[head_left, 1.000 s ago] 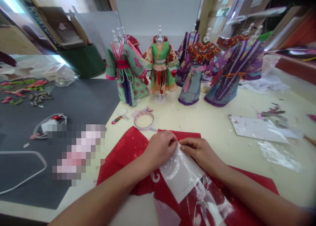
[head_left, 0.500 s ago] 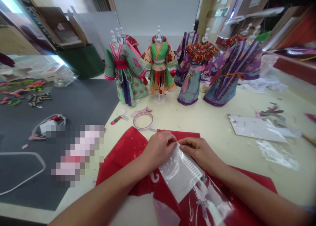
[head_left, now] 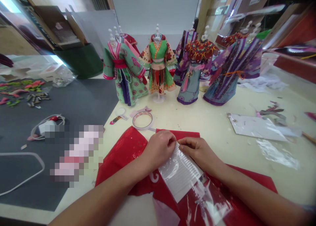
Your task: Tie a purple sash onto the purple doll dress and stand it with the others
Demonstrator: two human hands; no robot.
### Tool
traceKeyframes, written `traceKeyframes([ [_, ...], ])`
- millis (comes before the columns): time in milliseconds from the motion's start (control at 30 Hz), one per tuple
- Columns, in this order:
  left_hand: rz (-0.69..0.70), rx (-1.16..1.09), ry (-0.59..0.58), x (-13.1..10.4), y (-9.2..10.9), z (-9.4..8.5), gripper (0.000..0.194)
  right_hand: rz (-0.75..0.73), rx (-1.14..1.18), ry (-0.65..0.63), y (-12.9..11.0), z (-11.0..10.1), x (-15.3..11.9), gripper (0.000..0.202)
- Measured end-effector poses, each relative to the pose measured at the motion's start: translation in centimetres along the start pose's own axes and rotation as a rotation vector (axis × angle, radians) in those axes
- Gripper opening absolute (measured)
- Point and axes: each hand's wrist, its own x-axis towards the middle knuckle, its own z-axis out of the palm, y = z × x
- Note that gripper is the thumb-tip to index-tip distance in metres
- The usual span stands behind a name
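Observation:
Between my hands, over red fabric, lies a clear plastic bag (head_left: pixel 209 199) with a white card (head_left: pixel 179 181) inside it, the card marked with rows of small light pieces. My left hand (head_left: pixel 161 148) pinches the bag's upper corner, its fingers curled and pressed together. Close beside it, my right hand (head_left: pixel 196 150) grips the same corner between thumb and fingertips. The exact pinch point is partly hidden by the fingers. Red cloth (head_left: pixel 123 153) with pale patterns spreads beneath both forearms. A roll of tape (head_left: pixel 142 120) lies just beyond the cloth.
Several small dress forms stand at the back, among them a green robe (head_left: pixel 127 71) and a purple robe (head_left: pixel 229 71). A white card in plastic (head_left: pixel 256 127) lies to the right near a crumpled clear wrapper (head_left: pixel 277 153). On the left dark mat (head_left: pixel 81 97) sits a coiled cable (head_left: pixel 48 127).
Both hands keep their pinch on the bag's corner with almost no movement. The whole view has shifted very slightly.

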Motion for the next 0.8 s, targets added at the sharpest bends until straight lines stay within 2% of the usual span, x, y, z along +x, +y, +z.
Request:
traceKeyframes([
  [400, -0.008, -0.064, -0.028, 0.05, -0.32, -0.27, 0.012, -0.009, -0.007, 0.005, -0.04, 0.06, -0.01, 0.022],
  [800, -0.002, 0.032, -0.006, -0.01, -0.30, 0.00, 0.015, -0.015, -0.015, -0.002, -0.09, 0.06, -0.02, 0.021],
])
